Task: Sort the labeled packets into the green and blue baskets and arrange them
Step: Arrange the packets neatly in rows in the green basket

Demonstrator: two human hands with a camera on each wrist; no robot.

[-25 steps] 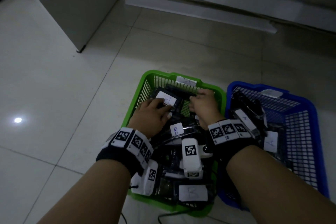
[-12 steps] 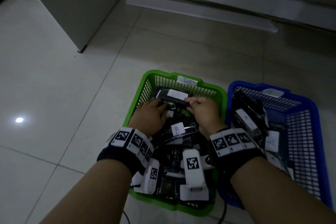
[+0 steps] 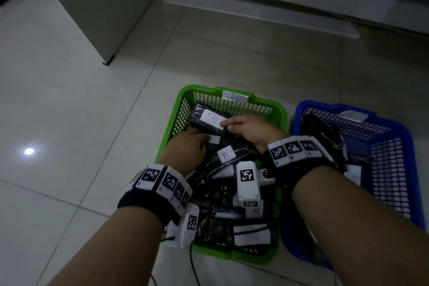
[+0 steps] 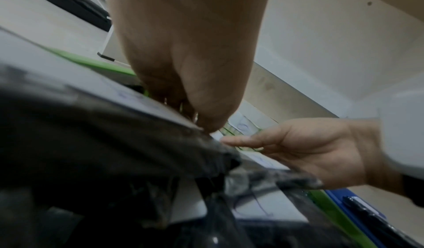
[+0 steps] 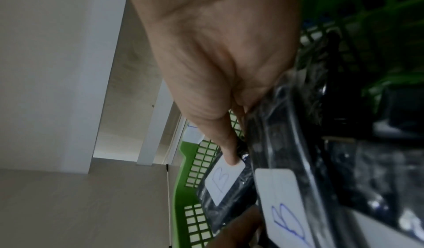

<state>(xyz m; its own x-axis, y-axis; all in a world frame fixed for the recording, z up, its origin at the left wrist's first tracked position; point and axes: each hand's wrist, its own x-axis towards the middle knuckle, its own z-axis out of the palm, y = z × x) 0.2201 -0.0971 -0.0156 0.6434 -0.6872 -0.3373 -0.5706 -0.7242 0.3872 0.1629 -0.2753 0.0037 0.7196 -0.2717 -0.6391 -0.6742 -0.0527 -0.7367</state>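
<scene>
Both hands are in the green basket (image 3: 183, 100), in the middle of the frame. The right hand (image 3: 249, 131) pinches a black packet (image 3: 204, 121) with a white B label at the basket's top left. The left hand (image 3: 188, 148) grips its near edge. The blue basket (image 3: 404, 137) sits just right, holding more packets.

In the lower middle of the frame, a black packet (image 3: 209, 121) with a white B label is being held by the right hand (image 3: 250, 130) and the left hand (image 3: 189, 148) inside the green basket (image 3: 269, 104). The blue basket (image 3: 399, 127) is being seen at the right.
</scene>
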